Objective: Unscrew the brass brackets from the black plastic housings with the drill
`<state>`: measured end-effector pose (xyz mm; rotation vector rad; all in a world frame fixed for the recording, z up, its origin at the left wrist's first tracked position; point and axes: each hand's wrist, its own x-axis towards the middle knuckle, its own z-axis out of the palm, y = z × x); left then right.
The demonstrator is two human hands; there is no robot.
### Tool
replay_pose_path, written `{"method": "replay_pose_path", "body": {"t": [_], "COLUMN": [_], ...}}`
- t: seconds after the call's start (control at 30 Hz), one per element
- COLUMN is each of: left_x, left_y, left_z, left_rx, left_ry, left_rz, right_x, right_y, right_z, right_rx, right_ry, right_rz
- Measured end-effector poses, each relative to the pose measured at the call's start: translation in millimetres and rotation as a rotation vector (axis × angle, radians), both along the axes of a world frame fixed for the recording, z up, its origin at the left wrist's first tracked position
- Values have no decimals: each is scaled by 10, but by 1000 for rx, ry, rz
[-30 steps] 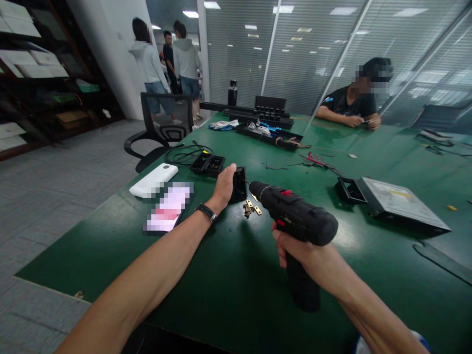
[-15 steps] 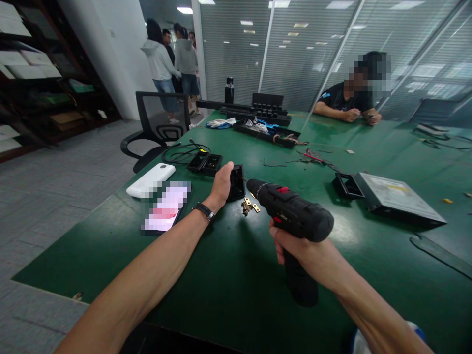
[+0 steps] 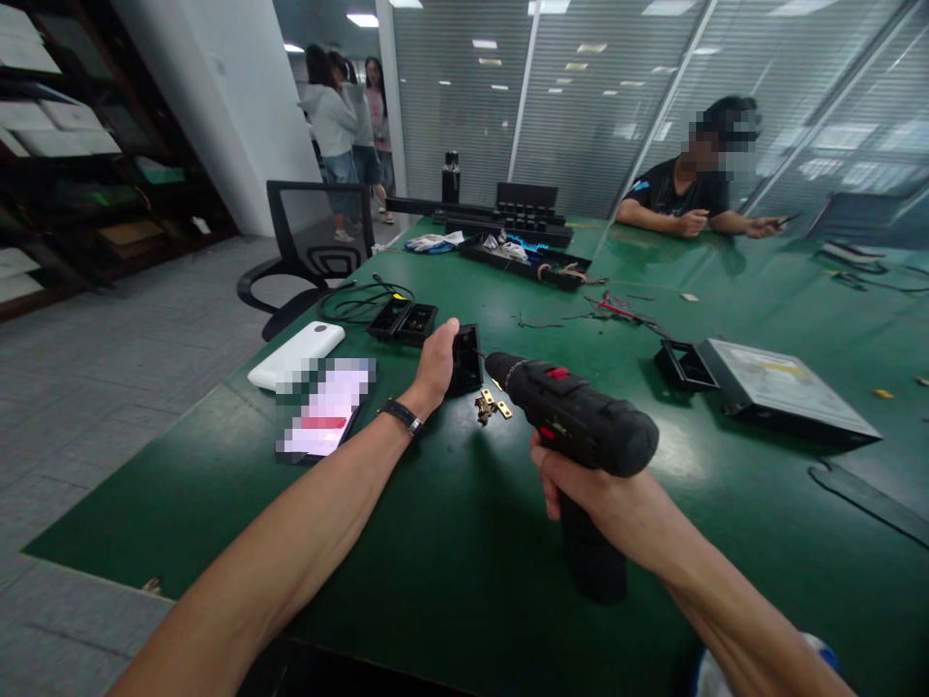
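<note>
My left hand (image 3: pixel 434 365) grips a small open black box (image 3: pixel 466 363) by its left side, tipped up so that its opening faces right. My right hand (image 3: pixel 581 479) is wrapped round the handle of a black cordless drill (image 3: pixel 573 407) with red buttons. The drill points left, and its thin bit reaches into the box's opening; where the tip rests I cannot make out. Just below the box lie several small brass plates (image 3: pixel 503 409) and a little pile of dark brownish pieces (image 3: pixel 485 407) on the green table (image 3: pixel 435 542).
Left of my hand are a phone (image 3: pixel 330 411), a white power bank (image 3: pixel 296 354) and more black boxes (image 3: pixel 403 319) beside a coiled cable (image 3: pixel 363 295). A metal-topped case (image 3: pixel 788 387) stands right. Behind are a parts tray (image 3: pixel 523 259) and a seated person (image 3: pixel 686 194).
My hands, the drill and the box stay almost still. Across the table the seated person has stretched one hand out to the right. People standing in the background have shifted.
</note>
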<state>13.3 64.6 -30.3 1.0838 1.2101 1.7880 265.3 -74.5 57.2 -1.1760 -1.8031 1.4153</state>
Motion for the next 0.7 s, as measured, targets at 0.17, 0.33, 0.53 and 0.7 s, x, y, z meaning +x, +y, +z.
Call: {"method": "replay_pose_path", "body": {"t": [0.17, 0.33, 0.53, 0.7], "left_x": [-6, -1, -11, -11], "left_y": [15, 4, 6, 19], "left_z": [-12, 2, -2, -11], "left_rx": [6, 20, 0, -7], "left_ry": [0, -10, -11, 9], "left_rz": [12, 21, 7, 24], "right_x": [-11, -19, -4, -9], "right_y": [4, 0, -2, -19], "right_z": [-12, 34, 71, 63], "right_rx": [-8, -33, -14, -30], "right_ry": [-6, 10, 18, 7], "right_rz": [-17, 5, 23, 8]}}
